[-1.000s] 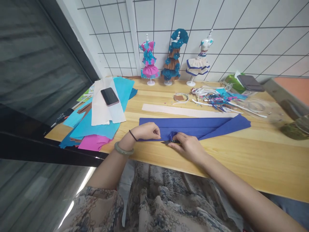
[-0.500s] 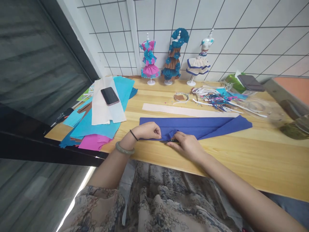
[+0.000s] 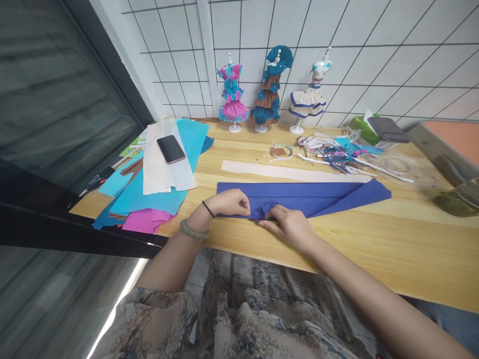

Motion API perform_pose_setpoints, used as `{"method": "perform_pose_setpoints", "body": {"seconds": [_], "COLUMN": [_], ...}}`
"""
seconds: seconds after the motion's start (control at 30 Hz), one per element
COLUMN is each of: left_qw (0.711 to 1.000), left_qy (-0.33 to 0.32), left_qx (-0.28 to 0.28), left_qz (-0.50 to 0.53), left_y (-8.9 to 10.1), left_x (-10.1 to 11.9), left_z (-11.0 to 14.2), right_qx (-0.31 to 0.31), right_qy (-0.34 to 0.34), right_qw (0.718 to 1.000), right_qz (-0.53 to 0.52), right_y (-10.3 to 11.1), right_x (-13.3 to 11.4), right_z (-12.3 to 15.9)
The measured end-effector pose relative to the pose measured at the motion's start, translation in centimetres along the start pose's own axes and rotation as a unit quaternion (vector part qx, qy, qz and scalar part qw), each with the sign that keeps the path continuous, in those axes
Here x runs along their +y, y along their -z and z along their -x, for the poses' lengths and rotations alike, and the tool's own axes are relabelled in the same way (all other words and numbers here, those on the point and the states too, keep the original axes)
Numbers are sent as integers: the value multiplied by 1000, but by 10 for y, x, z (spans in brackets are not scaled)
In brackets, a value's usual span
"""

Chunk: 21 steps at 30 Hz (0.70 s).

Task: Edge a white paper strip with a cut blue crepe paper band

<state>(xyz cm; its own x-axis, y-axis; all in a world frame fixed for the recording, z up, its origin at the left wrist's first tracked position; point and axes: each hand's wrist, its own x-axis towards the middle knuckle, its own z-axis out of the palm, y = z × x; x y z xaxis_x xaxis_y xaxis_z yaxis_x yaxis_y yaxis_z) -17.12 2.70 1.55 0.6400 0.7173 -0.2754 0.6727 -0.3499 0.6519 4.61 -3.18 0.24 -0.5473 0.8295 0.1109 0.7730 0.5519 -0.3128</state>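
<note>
A long folded piece of blue crepe paper (image 3: 284, 190) lies across the wooden table in front of me. My left hand (image 3: 232, 203) is closed at its left part, fingers curled in a pinch on the paper's near edge. My right hand (image 3: 294, 224) is closed around dark-handled scissors (image 3: 270, 218) at that same edge, just right of my left hand. The scissors are mostly hidden by my fingers and the paper. A strip of the blue paper bunches up above the scissors.
A pale paper strip (image 3: 295, 172) lies behind the blue paper. To the left, a phone (image 3: 171, 149) rests on stacked coloured paper (image 3: 149, 199). Three small dressed mannequins (image 3: 234, 107) stand by the wall. Paper scraps (image 3: 340, 152), a tape ring (image 3: 281, 151) and a box (image 3: 449, 149) are right.
Both hands stay almost in place. The scissors' dark blades show a little less beside the paper's edge than before.
</note>
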Motion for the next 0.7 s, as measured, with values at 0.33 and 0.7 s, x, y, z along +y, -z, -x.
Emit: {"method": "perform_pose_setpoints", "body": {"seconds": [0.33,0.7], "left_qw": [1000,1000], "left_qy": [6,-3], "left_qx": [-4,-1], "left_qz": [-2,-11], "left_y": [0,1], "left_x": [-1,0], "left_z": [0,1], "right_qx": [2,3], "right_qy": [1,14], "right_qw": [1000,1000], "right_qz": [19,28], "right_y": [-2,-4], "right_x": [-4,-7], "right_z": [-4,-8]}}
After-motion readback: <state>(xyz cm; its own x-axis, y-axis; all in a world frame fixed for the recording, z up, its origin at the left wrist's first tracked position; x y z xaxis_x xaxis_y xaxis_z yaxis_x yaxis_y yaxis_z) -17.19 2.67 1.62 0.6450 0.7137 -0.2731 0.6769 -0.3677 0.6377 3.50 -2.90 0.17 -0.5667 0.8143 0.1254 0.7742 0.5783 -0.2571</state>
